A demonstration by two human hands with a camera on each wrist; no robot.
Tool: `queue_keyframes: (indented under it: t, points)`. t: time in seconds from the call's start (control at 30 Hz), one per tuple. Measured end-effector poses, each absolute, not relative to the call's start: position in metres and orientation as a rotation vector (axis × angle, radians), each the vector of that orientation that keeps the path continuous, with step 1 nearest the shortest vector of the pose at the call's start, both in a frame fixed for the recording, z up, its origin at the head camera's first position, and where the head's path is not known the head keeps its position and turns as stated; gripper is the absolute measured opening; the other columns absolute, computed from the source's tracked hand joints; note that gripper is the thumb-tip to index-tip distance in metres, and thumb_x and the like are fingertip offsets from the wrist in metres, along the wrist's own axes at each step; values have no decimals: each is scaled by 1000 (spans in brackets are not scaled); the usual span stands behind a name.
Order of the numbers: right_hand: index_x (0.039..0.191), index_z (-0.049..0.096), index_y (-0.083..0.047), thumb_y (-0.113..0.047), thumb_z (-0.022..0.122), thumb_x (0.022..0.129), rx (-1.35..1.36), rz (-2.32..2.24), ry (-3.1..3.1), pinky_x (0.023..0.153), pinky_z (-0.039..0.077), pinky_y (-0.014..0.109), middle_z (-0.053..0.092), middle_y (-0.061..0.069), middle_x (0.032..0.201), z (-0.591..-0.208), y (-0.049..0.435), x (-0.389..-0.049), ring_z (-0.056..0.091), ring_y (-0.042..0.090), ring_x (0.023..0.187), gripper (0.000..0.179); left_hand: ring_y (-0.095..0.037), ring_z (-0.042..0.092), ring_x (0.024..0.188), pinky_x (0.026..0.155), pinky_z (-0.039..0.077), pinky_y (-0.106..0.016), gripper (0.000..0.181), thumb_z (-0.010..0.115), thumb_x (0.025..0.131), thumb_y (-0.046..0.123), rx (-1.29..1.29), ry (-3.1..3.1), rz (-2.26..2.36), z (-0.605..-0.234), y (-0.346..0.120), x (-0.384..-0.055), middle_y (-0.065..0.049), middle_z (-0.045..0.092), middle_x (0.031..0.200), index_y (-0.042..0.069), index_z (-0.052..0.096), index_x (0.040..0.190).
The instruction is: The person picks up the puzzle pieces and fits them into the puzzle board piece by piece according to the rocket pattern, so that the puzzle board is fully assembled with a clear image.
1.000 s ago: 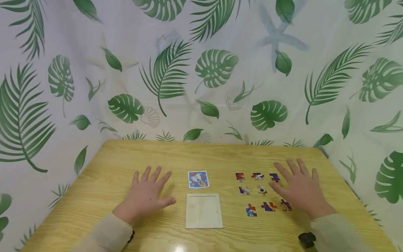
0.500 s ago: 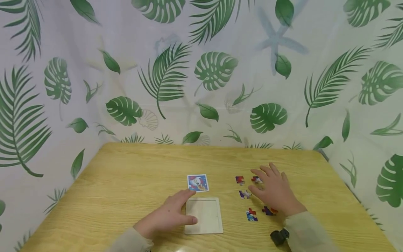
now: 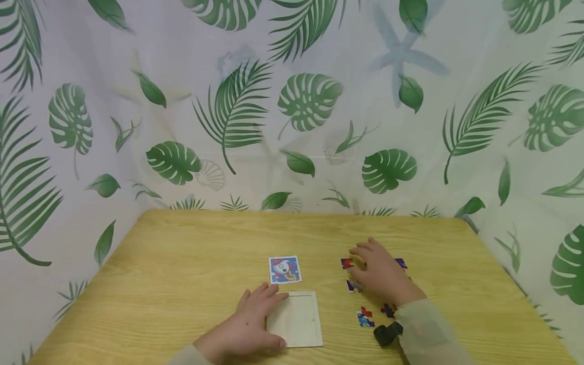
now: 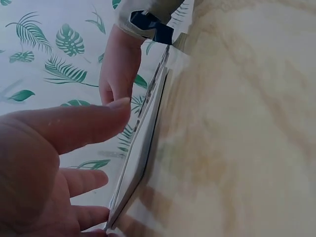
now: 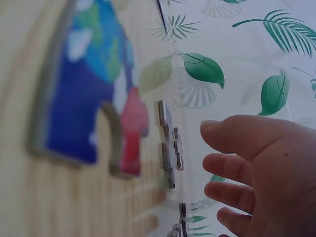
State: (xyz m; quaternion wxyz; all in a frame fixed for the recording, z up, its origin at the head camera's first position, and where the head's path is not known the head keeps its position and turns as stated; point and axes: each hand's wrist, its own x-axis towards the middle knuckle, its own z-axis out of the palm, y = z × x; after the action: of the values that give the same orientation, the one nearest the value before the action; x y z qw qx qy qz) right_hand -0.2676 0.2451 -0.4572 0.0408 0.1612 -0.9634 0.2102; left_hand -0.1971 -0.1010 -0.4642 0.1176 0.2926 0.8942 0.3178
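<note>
A pale square puzzle tray lies on the table, with a thin raised border. My left hand is at its left side, fingers reaching over the upper left corner and thumb by the lower left. The left wrist view shows the fingertips by the edge of the tray and the thumb held apart. Farther right, my right hand hovers over jigsaw pieces, fingers slightly bent and holding nothing visible. A red piece and a purple piece show beside its fingertips; other pieces are hidden beneath it. A blue-and-red piece looms large in the right wrist view.
A small picture card with a white cartoon dog lies just behind the tray. Another jigsaw piece lies nearer the front. The wood-grain table ends at a leaf-patterned curtain.
My left hand has moved right and down to the tray's left side. My right hand has shifted left over the pieces, its fingers less spread. The tray and card stay in place.
</note>
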Motion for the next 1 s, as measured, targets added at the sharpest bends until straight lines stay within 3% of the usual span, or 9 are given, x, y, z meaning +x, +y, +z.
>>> queue_keyframes:
  t: [0.33, 0.53, 0.77, 1.0]
  points:
    - [144, 56, -5, -34, 67, 96, 478, 630, -3051, 114, 23, 63, 44, 19, 154, -469, 245, -276, 20, 44, 149, 57, -38, 8, 152, 118, -1, -63, 96, 84, 76, 30, 765, 2384, 1046, -464, -114, -203, -9, 19, 167, 18, 36, 158]
    - [142, 58, -7, -38, 69, 95, 519, 556, -3008, 114, 25, 63, 47, 20, 150, -473, 243, -277, 23, 45, 148, 58, -37, 11, 153, 119, 2, -60, 98, 85, 77, 30, 786, 2455, 999, -459, -114, -205, -13, 22, 165, 13, 34, 159]
    - [139, 61, -6, -38, 70, 95, 522, 528, -2994, 114, 25, 63, 49, 22, 147, -475, 246, -275, 26, 47, 146, 56, -40, 12, 152, 114, 2, -71, 100, 88, 72, 43, 791, 2587, 829, -459, -106, -201, -11, 29, 164, 17, 41, 157]
    - [136, 63, -6, -32, 68, 96, 521, 555, -2976, 114, 25, 63, 51, 21, 146, -480, 242, -277, 27, 46, 146, 48, -38, 7, 153, 116, -3, -66, 105, 88, 70, 39, 779, 2535, 868, -459, -115, -199, -12, 23, 166, 12, 36, 158]
